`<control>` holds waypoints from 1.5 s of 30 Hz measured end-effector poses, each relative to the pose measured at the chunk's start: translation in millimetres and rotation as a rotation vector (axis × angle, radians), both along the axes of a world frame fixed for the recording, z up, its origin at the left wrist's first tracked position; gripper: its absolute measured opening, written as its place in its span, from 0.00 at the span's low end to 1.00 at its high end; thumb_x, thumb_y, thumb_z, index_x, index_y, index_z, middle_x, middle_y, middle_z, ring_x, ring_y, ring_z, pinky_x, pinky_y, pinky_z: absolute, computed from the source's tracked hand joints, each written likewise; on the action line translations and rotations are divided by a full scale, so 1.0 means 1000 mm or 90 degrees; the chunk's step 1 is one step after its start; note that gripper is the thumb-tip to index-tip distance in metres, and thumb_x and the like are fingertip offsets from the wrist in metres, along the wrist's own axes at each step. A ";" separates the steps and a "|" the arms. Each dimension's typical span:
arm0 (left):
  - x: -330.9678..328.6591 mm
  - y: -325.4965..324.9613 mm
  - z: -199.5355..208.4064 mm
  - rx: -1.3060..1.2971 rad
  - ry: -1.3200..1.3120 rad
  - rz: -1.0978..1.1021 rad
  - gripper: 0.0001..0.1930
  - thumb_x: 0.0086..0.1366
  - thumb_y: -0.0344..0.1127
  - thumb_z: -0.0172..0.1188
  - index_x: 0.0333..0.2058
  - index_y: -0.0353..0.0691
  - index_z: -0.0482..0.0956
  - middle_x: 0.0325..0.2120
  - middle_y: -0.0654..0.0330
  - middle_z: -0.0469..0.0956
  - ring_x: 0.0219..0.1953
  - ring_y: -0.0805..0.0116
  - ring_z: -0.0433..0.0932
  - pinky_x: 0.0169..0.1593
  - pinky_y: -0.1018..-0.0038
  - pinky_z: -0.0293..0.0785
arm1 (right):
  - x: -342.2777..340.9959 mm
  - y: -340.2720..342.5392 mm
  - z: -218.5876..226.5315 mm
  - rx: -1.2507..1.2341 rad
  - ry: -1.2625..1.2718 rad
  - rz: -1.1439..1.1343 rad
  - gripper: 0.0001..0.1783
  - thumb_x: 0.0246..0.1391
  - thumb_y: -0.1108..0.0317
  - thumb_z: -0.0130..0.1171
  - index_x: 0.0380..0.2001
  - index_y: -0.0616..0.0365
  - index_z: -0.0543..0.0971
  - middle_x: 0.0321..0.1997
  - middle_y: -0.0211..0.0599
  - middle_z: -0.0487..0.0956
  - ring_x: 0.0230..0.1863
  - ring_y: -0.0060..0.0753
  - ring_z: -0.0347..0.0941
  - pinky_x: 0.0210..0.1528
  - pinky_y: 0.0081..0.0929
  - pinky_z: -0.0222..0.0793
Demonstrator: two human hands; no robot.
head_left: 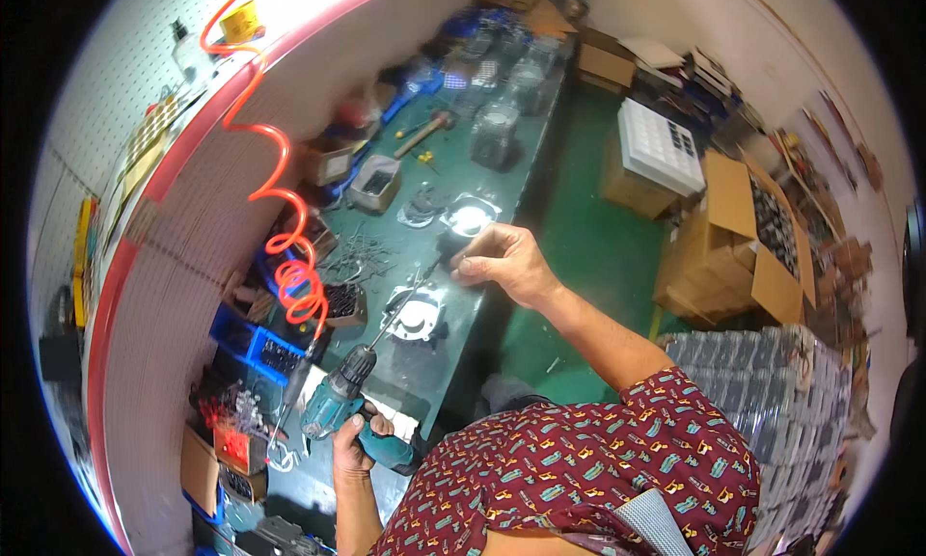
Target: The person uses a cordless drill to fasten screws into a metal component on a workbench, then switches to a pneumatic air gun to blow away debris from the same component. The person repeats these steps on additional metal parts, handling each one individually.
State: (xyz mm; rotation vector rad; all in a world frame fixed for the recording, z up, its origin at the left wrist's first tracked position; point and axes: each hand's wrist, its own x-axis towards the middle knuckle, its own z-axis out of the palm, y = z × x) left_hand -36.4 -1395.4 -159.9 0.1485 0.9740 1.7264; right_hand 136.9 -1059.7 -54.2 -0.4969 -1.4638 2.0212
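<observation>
My left hand [363, 440] is wrapped round the grip of a teal cordless drill [330, 405]. The drill's long thin bit [397, 311] slants up and away, passing over a silver metal ring-shaped part [418, 317] on the workbench. Close to the bit's tip is my right hand [509, 265], its thumb and fingers pinched together. Whatever lies between those fingertips is too small or hidden to make out. A second silver ring-shaped part [470, 216], brightly lit, lies just beyond the right hand.
The green workbench [394, 368] carries small bins of dark parts [376, 183], a hammer [424, 134] and clear plastic-wrapped stacks [494, 134]. A coiled orange air hose [289, 238] hangs at the left. Open cardboard boxes [709, 262] and stacked trays [762, 402] stand to the right.
</observation>
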 end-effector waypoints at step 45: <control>0.050 0.739 0.019 0.014 0.144 -0.305 0.20 0.50 0.35 0.71 0.41 0.34 0.78 0.26 0.55 0.80 0.27 0.59 0.80 0.36 0.63 0.79 | 0.188 0.608 0.020 -0.003 -0.182 -0.138 0.10 0.58 0.71 0.64 0.38 0.69 0.80 0.30 0.41 0.82 0.29 0.32 0.82 0.34 0.28 0.82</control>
